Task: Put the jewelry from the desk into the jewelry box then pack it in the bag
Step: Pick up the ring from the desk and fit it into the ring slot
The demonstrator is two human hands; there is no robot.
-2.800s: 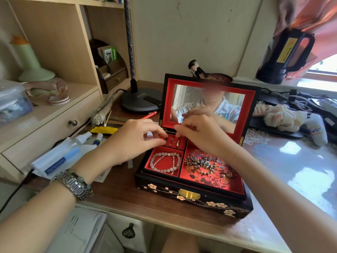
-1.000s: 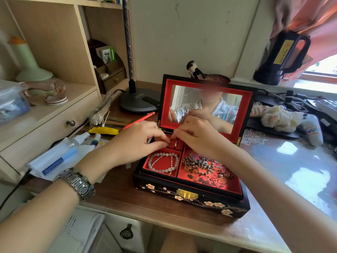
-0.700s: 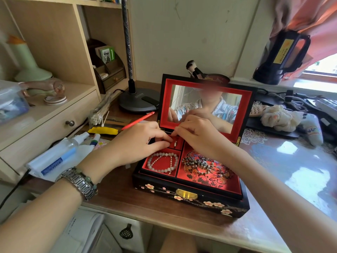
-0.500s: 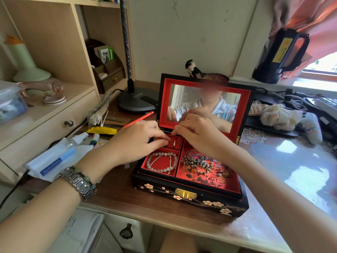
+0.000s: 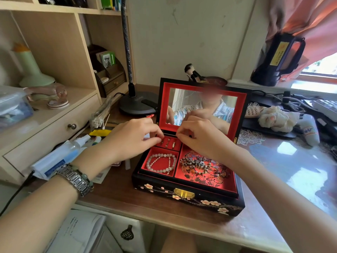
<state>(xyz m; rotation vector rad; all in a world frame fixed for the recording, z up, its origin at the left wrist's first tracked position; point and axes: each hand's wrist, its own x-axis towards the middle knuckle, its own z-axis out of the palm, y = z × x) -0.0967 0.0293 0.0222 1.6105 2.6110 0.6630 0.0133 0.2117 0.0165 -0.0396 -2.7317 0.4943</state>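
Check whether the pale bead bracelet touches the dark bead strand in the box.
Apart. The head view shows the pale bead bracelet in its own compartment, a red divider wall between it and the dark bead strand.

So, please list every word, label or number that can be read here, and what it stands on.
None can be read.
Yellow label on the black flashlight: too blurred.
Blue label on the spray bottle: too small.
Green booklet in the organizer: blurred.
Blue mark on the white tube: unclear.

A lived-in bedroom at home: a cluttered wooden surface (image 5: pixel 113 194) with shelves (image 5: pixel 54 42), a desk lamp (image 5: pixel 136 105), makeup brushes (image 5: pixel 191 72), a hairbrush (image 5: pixel 252 110), and a pink curtain (image 5: pixel 310 21) by the window.
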